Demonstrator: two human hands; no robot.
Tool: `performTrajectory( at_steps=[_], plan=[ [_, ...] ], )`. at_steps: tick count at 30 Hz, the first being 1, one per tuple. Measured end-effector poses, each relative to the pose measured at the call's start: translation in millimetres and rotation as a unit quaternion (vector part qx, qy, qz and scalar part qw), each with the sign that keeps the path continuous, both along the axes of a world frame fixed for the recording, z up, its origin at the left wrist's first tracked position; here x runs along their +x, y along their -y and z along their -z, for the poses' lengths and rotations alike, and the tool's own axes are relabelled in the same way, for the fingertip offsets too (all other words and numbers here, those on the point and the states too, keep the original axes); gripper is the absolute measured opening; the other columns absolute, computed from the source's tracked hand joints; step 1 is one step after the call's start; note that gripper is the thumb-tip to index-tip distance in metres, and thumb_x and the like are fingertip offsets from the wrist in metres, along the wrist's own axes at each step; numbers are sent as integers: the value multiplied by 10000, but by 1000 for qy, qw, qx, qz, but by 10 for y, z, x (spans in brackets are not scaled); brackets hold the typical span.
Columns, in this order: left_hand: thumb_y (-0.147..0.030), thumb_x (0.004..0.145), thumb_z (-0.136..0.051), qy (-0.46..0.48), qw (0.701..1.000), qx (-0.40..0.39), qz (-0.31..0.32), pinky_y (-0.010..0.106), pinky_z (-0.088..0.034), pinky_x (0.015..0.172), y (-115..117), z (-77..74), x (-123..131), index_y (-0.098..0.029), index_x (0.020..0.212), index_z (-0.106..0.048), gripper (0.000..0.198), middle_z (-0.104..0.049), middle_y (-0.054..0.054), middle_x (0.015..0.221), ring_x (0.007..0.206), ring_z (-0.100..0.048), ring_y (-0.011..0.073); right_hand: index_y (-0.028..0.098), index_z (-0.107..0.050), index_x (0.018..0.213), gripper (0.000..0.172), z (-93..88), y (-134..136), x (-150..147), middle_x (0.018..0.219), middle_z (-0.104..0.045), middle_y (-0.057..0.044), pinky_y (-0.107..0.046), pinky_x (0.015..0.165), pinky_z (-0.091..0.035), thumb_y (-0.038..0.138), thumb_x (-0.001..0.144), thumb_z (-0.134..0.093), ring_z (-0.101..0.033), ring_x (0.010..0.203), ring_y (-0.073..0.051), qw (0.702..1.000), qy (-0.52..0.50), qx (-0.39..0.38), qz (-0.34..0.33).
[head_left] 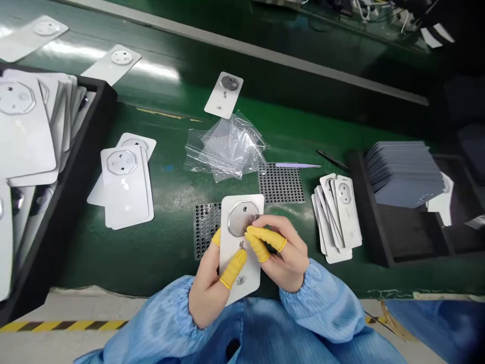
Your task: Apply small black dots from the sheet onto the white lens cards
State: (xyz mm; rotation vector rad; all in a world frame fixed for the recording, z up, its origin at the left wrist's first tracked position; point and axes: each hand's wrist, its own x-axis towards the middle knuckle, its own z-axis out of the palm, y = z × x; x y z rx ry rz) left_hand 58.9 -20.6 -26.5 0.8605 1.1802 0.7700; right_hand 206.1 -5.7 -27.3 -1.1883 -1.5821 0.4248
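My left hand (215, 283) grips a white rounded panel (242, 263) by its lower left part, thumb across the front. The panel carries a shiny octagonal window (237, 220) with dark dots near its upper end. My right hand (282, 247) is closed in a pinch at the window's lower right edge; whatever sits between the fingertips is hidden. Yellow finger cots cover several fingertips. Partly behind the panel lies a sheet of small black dots (202, 232), and a second dot sheet (281, 186) lies beyond it with pale purple tweezers (297, 165) across its top.
Clear plastic bags (231, 146) lie behind the panel, with another white panel (223, 96) beyond. Stacked panels (127, 192) lie left, beside a black tray (91, 116) full of panels. At right are more panels (337, 217) and a black bin (373, 222) holding grey sheets (403, 174).
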Motion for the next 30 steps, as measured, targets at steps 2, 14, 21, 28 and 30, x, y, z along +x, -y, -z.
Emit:
performTrajectory(
  at_steps=[2,14,21,28,30],
  plan=[
    [-377,862,-625,-25,999,37,2,342,-582,873,52,33,-14,-252,1361,-489,533,-649,71,1271,1076,-660,263,223,-671,1072,302,28,20,-9,960,-666,-53,-289,694,-593,58,820,-651,-659,857,-159,1000,9,19,13],
    [-276,789,-693,-76,992,101,9,391,-548,922,165,127,-135,-220,1254,-593,478,-713,93,1121,1132,-622,317,179,-556,1288,380,-5,39,57,1301,-575,-185,-502,868,-563,230,919,-485,-596,1149,-288,988,117,43,-89],
    [-291,795,-681,-89,990,111,10,416,-534,943,187,152,-118,-223,1288,-567,511,-716,99,1120,1133,-621,324,185,-590,1248,358,57,45,52,1329,-562,-177,-507,852,-571,219,909,-482,-598,1148,-294,990,104,55,-76],
    [-260,832,-627,-133,980,147,11,423,-494,986,222,203,-158,-221,1260,-576,433,-714,95,1100,1152,-605,322,144,-494,1341,427,71,81,52,1507,-359,-186,-579,989,-489,218,925,-437,-421,1343,-340,976,189,23,-102],
    [-236,839,-617,-146,977,153,11,417,-485,990,207,211,-185,-222,1279,-556,445,-707,91,1122,1136,-612,312,114,-470,1359,452,90,107,31,1540,-291,-197,-606,1019,-459,214,921,-420,-346,1389,-368,972,207,3,-112]
  ],
)
